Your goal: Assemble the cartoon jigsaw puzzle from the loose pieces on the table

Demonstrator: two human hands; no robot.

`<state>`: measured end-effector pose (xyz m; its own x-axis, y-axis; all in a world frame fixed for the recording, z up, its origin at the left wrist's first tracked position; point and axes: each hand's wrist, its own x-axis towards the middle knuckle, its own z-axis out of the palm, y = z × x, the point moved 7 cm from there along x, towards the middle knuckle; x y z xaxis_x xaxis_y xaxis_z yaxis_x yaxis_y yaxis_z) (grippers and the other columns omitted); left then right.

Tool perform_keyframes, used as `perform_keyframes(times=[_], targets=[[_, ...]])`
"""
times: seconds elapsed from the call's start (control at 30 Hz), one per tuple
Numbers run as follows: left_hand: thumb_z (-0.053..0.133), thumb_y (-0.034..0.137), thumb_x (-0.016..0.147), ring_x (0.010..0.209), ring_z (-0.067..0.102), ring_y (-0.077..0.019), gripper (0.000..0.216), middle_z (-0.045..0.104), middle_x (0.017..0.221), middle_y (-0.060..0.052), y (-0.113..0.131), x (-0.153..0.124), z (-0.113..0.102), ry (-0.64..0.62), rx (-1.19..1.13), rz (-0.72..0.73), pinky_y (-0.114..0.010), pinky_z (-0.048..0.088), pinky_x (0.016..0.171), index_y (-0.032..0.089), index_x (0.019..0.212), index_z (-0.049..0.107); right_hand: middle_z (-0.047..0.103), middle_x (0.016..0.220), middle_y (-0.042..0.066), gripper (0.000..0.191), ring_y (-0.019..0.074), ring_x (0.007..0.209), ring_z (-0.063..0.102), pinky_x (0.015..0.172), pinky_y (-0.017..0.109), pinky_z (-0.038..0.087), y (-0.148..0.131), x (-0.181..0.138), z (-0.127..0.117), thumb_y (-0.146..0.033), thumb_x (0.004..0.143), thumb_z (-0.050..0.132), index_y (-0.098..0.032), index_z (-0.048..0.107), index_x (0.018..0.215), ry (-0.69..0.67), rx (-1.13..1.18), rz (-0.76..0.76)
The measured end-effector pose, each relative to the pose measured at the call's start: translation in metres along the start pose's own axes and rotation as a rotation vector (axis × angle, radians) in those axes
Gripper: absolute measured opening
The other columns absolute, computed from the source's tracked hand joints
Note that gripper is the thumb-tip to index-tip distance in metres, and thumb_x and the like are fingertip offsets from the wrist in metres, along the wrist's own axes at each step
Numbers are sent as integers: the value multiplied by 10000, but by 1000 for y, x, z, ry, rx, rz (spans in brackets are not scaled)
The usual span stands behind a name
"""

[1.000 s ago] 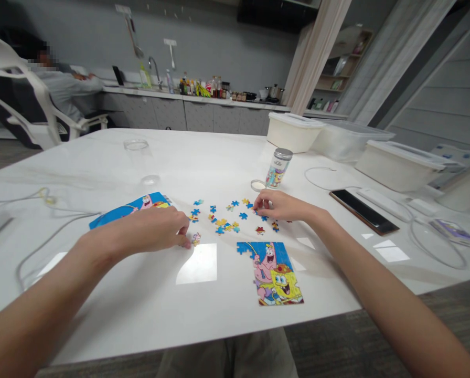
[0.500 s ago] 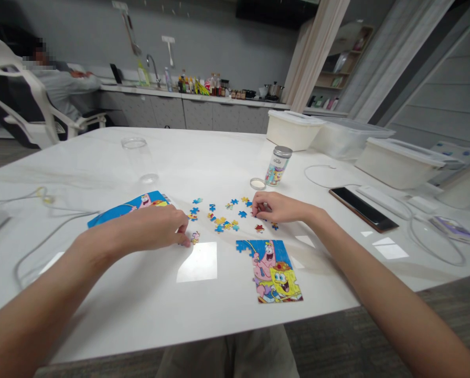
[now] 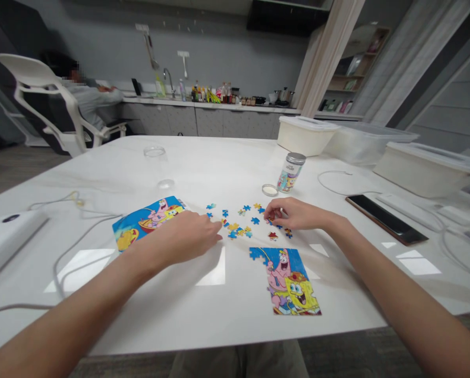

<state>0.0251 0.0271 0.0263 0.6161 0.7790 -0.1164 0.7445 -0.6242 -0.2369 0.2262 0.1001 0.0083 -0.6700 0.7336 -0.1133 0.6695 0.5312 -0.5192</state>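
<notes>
You sit at a big, shiny white table [image 3: 211, 170], and bright square patches of light [image 3: 213, 270] shine on its top. Across from you, a gray wall [image 3: 227, 50] stands behind a row of gray cupboards [image 3: 170, 119] with a white top. A dark hood [image 3: 288, 18] hangs up high. On your left is a white and black chair [image 3: 22, 68]. On your right, a pale curtain [image 3: 331, 58] hangs beside a small shelf [image 3: 347, 76]. The floor [image 3: 333, 349] is dark.

Both arms [image 3: 97, 302] reach forward, left hand [image 3: 195, 233] palm-down, right hand [image 3: 292, 212] with fingers [image 3: 271, 208] curled.
</notes>
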Motion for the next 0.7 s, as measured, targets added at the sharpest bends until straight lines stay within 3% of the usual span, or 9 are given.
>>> perform_keyframes(times=[0.1, 0.27, 0.43, 0.57, 0.7], targets=[[359, 273, 972, 499, 575, -168, 323, 616, 571, -56, 26, 0, -11, 130, 17, 132, -311, 336, 497, 164, 849, 637, 675, 908, 74, 201, 187, 770, 595, 682, 323, 470, 3, 0, -1, -200, 752, 595, -177, 654, 943, 10, -20, -21], [434, 250, 945, 441, 549, -155, 262, 640, 565, -38, 59, -2, -14, 206, -11, 338, -308, 279, 437, 173, 758, 600, 655, 839, 45, 93, 169, 733, 574, 672, 308, 454, 3, -1, -3, -199, 758, 616, -188, 605, 849, 35, -10, -61], [464, 259, 937, 433, 557, -157, 266, 633, 544, -30, 63, -1, -9, 236, -8, 357, -321, 264, 423, 175, 730, 608, 674, 872, 49, 148, 154, 735, 583, 654, 289, 452, -20, -4, 0, -298, 842, 610, -177, 678, 894, -58, 169, -134], [443, 269, 950, 447, 568, -160, 282, 646, 559, -33, 61, 2, -7, 247, -45, 328, -312, 289, 432, 175, 742, 608, 650, 924, 59, 216, 144, 806, 602, 737, 291, 476, -49, -9, 10, -306, 897, 582, -171, 736, 968, -229, 294, -269], [442, 280, 950, 429, 557, -144, 289, 640, 539, -20, 61, 4, -6, 276, -65, 291, -296, 279, 433, 174, 729, 597, 683, 866, 37, 249, 130, 765, 626, 708, 277, 492, -53, -10, 23, -287, 833, 681, -160, 698, 1046, -324, 477, -188]])
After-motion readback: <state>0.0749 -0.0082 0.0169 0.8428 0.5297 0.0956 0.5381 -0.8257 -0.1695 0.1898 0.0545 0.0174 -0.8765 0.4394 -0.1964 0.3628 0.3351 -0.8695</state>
